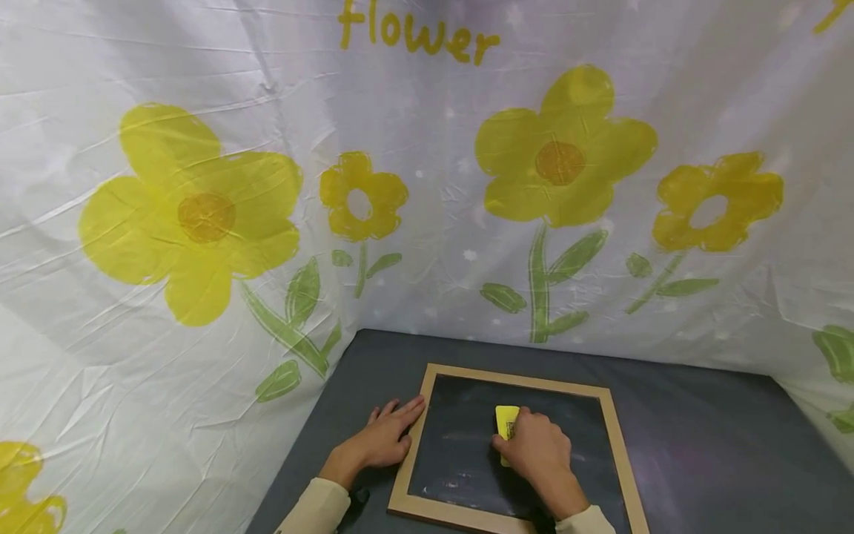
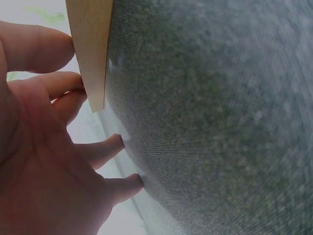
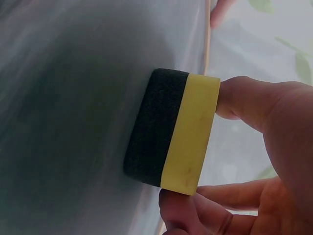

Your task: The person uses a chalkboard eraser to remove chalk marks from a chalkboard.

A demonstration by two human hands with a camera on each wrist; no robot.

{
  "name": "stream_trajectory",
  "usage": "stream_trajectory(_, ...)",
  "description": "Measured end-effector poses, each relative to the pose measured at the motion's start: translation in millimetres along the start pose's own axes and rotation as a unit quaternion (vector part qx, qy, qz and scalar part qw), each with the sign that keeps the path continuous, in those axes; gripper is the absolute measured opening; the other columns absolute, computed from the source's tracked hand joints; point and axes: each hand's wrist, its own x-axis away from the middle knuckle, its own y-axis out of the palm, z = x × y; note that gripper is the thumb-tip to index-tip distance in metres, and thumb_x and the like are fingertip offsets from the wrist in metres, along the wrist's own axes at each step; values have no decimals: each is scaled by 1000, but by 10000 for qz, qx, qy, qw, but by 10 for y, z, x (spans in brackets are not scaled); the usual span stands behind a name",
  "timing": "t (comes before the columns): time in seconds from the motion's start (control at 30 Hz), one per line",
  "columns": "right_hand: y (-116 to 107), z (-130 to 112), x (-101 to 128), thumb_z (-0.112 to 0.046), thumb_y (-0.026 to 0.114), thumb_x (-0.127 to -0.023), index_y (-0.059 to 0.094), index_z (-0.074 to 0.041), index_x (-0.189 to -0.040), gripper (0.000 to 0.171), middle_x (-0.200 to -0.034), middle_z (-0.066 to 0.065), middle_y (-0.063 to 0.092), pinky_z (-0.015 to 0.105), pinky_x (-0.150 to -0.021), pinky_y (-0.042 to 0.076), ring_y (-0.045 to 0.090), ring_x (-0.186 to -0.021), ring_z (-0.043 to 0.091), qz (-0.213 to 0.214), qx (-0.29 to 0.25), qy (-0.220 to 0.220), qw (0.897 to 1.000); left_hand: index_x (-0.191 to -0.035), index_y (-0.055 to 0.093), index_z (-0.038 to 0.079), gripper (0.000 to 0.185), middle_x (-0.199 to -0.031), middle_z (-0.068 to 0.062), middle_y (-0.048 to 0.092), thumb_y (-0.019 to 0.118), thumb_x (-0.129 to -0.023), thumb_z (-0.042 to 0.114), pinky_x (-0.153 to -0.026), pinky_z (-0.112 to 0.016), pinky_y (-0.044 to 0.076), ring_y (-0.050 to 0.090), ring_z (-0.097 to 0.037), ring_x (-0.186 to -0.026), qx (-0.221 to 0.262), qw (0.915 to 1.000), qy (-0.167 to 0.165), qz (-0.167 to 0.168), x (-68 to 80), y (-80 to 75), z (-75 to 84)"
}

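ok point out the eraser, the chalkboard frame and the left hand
eraser [image 3: 188, 132], right wrist view, yellow back
chalkboard frame [image 1: 416, 437], head view, left wooden edge
left hand [image 1: 383, 437], head view, back of hand

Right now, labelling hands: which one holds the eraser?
The right hand grips the yellow eraser on the chalkboard; the left hand only touches the frame.

Head view: high, looks forward and down over near edge of bench [image 1: 700, 437], takes in whole chalkboard [image 1: 467, 452] and flower cloth behind. Left wrist view: very close, skims bench surface beside chalkboard's wooden frame [image 2: 90, 49]. Right wrist view: very close, faces chalkboard surface past eraser [image 3: 171, 134]. All three share chalkboard frame.
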Motion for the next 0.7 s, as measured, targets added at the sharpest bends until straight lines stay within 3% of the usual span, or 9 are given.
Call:
stream_trajectory(0.3,-174,447,34,-57,84,-87,66,7,-125,76,-84,12,66,44,-57,50,61,-68,28,-164,-81,395,9991,-172,38,12,68,-181,-4,31,58,-107,13,-124,-84,14,24,-55,-164,-34,10000,-28,69,-9,4,10)
stream_trajectory(0.7,-395,1051,136,-57,82,-89,65,6,-112,69,-86,15,66,48,-63,50,61,-74,31,-376,-136,738,9965,-171,40,11,67,-180,-4,34,58,-106,12,-123,-84,15,26,-56,-163,-91,9999,-10,129,-13,40,-13)
